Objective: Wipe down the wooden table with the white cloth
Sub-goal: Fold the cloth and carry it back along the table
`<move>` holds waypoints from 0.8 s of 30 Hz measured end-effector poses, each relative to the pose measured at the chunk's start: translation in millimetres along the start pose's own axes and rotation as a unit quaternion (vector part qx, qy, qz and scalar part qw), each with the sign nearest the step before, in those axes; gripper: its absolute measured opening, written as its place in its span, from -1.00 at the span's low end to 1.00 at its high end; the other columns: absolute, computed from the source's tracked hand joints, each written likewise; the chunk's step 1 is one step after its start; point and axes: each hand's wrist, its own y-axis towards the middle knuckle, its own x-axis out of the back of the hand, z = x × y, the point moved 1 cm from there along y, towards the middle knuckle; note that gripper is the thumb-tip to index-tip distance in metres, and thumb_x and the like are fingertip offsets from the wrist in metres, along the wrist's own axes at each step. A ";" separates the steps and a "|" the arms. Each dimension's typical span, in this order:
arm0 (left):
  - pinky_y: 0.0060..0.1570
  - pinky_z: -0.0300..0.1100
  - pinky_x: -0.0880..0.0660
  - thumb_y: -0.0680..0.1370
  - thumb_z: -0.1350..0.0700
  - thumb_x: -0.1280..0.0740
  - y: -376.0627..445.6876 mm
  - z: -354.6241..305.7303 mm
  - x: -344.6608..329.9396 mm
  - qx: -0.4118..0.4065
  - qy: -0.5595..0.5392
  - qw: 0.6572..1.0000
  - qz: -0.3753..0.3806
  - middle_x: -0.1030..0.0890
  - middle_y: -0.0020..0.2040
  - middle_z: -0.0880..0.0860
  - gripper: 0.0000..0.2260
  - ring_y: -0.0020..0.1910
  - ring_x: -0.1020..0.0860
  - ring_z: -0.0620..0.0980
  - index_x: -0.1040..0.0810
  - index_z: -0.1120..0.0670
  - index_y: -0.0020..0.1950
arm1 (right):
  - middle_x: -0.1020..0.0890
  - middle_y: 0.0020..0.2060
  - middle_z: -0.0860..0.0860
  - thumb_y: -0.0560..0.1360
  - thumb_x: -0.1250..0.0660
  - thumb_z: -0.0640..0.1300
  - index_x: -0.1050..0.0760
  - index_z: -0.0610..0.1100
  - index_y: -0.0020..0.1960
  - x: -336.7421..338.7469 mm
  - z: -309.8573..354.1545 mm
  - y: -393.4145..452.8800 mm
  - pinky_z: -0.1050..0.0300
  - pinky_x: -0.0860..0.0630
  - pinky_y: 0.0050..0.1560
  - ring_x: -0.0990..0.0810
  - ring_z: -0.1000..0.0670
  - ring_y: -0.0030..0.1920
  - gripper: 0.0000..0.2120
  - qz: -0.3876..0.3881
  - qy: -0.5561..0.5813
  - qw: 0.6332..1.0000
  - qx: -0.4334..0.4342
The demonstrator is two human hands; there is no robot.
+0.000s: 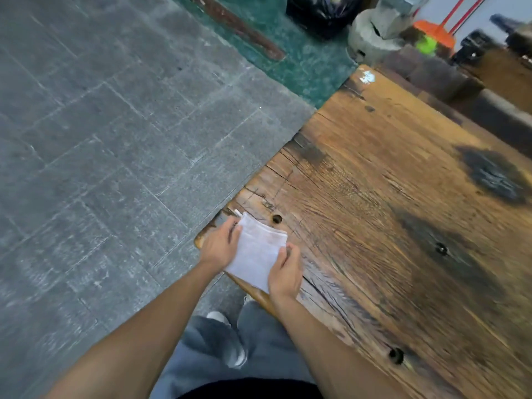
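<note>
- White cloth (257, 253), folded into a flat rectangle, is held between both hands over the near corner of the wooden table (388, 197).
- Left hand (220, 244) grips the cloth's left edge, thumb on top and fingers curled under the fabric.
- Right hand (285, 270) pinches the opposite, lower right edge, fingertips curled over the top of the cloth.
- Whether the cloth rests on the wood or hangs just above it, I cannot tell from here.
- Just beyond the left hand's grip, past the cloth's far corner, a small round hole (277, 218) sits in the tabletop.
- Farther out from the right hand, dark scorched-looking patches (493, 175) mark the planks, with two more holes among them.
- At the table's far corner, well away from both hands, lies a small pale smudge (367, 77).
- Below the held cloth, the person's grey trousers (259, 341) and a light shoe (217, 316) show against the grey stone floor (100, 139).
- Beyond the table stand a black bag (322, 12), a stone block (374, 36) and an orange broom head (434, 31).
</note>
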 end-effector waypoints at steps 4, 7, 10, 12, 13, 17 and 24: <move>0.00 0.06 -0.52 0.69 -0.04 -0.12 14.1 10.5 8.8 -0.035 0.018 0.999 0.023 -0.65 0.04 0.14 -0.77 0.04 -0.60 0.21 -0.46 -0.01 0.24 | -0.58 0.05 -0.06 0.71 -0.07 -0.01 -0.43 -0.10 0.22 -23.6 1.8 -5.0 0.08 -0.31 -0.11 -0.53 -0.11 0.00 -0.75 -0.024 0.025 0.999 -0.018; 0.03 0.07 -0.49 0.69 0.03 -0.12 26.8 20.8 14.4 -0.045 0.023 0.997 0.061 -0.59 0.13 0.14 -0.78 0.10 -0.56 0.21 -0.44 -0.01 0.29 | -0.56 0.09 -0.13 0.71 -0.11 -0.05 -0.43 -0.14 0.25 -37.1 -2.2 -9.3 0.11 -0.27 -0.09 -0.52 -0.16 0.05 -0.76 -0.054 0.025 0.997 -0.050; -0.08 0.05 -0.48 0.65 0.08 -0.14 31.1 18.5 24.3 -0.010 0.081 0.995 0.062 -0.46 0.18 0.13 -0.75 -0.01 -0.57 0.26 -0.37 0.00 0.33 | -0.47 0.21 -0.17 0.67 -0.19 -0.08 -0.35 -0.18 0.37 -44.6 6.4 -16.5 0.11 -0.23 -0.11 -0.43 -0.15 0.15 -0.68 -0.070 -0.009 0.993 -0.094; -0.10 0.08 -0.50 0.61 0.11 -0.19 29.1 15.2 29.0 -0.042 0.127 0.990 0.047 -0.42 0.21 0.14 -0.70 0.04 -0.54 0.22 -0.37 0.06 0.35 | -0.43 0.27 -0.21 0.62 -0.26 -0.10 -0.31 -0.23 0.42 -48.0 15.3 -23.4 0.05 -0.28 0.06 -0.39 -0.18 0.25 -0.58 -0.086 -0.045 0.990 -0.102; -0.07 0.08 -0.53 0.59 0.12 -0.20 25.6 11.9 30.1 -0.085 0.146 0.985 0.044 -0.42 0.23 0.13 -0.67 0.10 -0.52 0.19 -0.38 0.08 0.37 | -0.43 0.29 -0.22 0.60 -0.27 -0.12 -0.31 -0.25 0.43 -48.0 20.0 -26.8 0.03 -0.30 0.17 -0.38 -0.22 0.29 -0.55 -0.097 -0.070 0.989 -0.086; 0.35 0.06 -0.39 0.60 0.09 -0.16 17.6 -6.2 13.8 -0.241 0.203 0.944 0.103 -0.33 0.52 0.03 -0.52 0.49 -0.30 0.08 -0.29 0.03 0.54 | -0.20 0.59 -0.11 0.67 -0.13 -0.06 -0.12 -0.17 0.60 -55.4 28.5 -22.3 -0.06 -0.16 0.56 -0.14 -0.10 0.59 -0.45 -0.057 -0.133 0.989 0.017; 0.58 0.05 0.07 0.65 -0.11 0.21 35.7 28.4 -10.0 -0.311 0.316 0.881 0.163 0.08 0.65 -0.09 -0.44 0.63 0.13 -0.04 0.08 0.00 0.65 | 0.13 0.65 0.05 0.70 0.11 0.12 0.20 -0.02 0.65 -66.5 -13.4 -3.4 -0.09 0.10 0.62 0.15 -0.02 0.64 -0.41 0.023 -0.275 0.959 0.060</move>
